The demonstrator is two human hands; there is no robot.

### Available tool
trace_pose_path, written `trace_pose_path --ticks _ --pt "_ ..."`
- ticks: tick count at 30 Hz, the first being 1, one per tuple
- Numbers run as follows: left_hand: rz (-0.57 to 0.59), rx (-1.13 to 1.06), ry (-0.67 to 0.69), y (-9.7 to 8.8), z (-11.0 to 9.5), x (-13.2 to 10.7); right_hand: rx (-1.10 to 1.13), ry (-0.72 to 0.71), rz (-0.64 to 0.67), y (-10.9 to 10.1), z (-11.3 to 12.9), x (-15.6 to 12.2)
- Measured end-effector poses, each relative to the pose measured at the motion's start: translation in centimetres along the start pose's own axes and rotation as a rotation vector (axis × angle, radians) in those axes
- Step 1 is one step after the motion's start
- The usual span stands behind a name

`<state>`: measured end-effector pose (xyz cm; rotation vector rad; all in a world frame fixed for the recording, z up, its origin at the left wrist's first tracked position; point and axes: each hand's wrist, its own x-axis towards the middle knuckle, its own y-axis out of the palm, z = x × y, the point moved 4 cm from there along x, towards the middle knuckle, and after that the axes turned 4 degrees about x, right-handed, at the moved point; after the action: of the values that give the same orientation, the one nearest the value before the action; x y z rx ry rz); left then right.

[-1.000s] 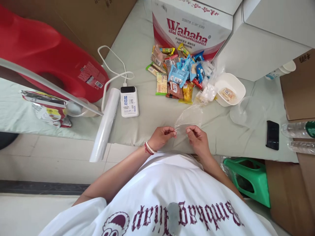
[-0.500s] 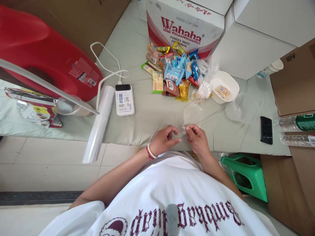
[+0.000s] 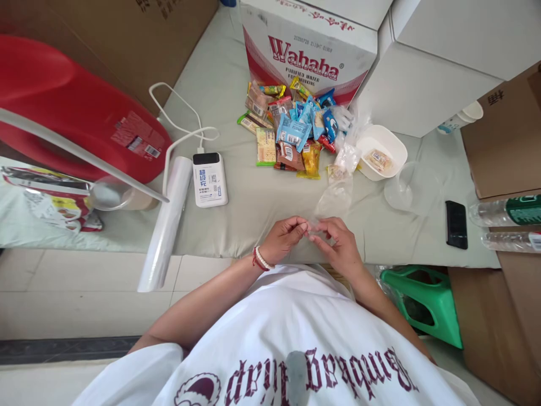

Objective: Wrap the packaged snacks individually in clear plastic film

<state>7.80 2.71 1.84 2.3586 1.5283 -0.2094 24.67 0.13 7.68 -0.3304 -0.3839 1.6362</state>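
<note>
My left hand (image 3: 284, 239) is closed in a pinch on the gathered edge of a clear thin plastic bag (image 3: 336, 197) near the table's front edge. The bag stretches away from my fingers over the cloth toward a pile of snacks. Facing it, my right hand (image 3: 338, 243) has its thumb and fingers apart, close beside the pinched edge. Beyond the bag lie small wrapped snacks (image 3: 293, 132) in blue, brown, yellow and green packets. A white plastic bowl (image 3: 399, 144) to their right holds a wrapped snack (image 3: 379, 161).
A roll of clear plastic (image 3: 164, 231) overhangs the front edge, beside a white power bank (image 3: 210, 183) with its cable. At left stands a red jug (image 3: 80, 107). A clear plastic bowl (image 3: 399, 192) and a black phone (image 3: 456, 224) lie right. A Wahaha carton (image 3: 313, 42) stands behind.
My left hand has moved right and closed on the bag's edge. My right hand has loosened its pinch, its thumb and fingers now apart. The view has shifted slightly.
</note>
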Motion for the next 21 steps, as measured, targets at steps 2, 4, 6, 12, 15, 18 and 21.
trace_pose_path --ticks 2,4,6,12,15,18,21 --pt "-0.049 -0.008 0.027 -0.1 -0.1 0.5 0.013 0.006 -0.018 -0.4 -0.4 0.1" --pt "-0.126 -0.103 0.035 -0.6 -0.2 1.0 0.13 0.079 -0.09 -0.9 -1.4 0.2" --pt "-0.212 -0.284 -0.008 -1.5 -0.1 1.3 0.272 0.178 -0.196 -1.7 -2.9 -0.1" --pt "-0.38 -0.56 -0.082 -4.2 0.0 1.1 0.224 0.443 -0.057 -4.5 -6.9 -3.7" --pt "-0.394 -0.455 -0.048 -4.2 0.1 1.2 0.113 0.441 -0.08 -6.9 -6.7 -3.9" --pt "-0.343 -0.196 0.064 -3.2 -0.1 1.2 0.013 0.328 -0.127 -6.6 -5.2 -1.1" --pt "-0.236 0.117 0.16 -2.2 -0.7 0.5 -0.204 0.275 0.003 -2.8 -3.9 2.8"
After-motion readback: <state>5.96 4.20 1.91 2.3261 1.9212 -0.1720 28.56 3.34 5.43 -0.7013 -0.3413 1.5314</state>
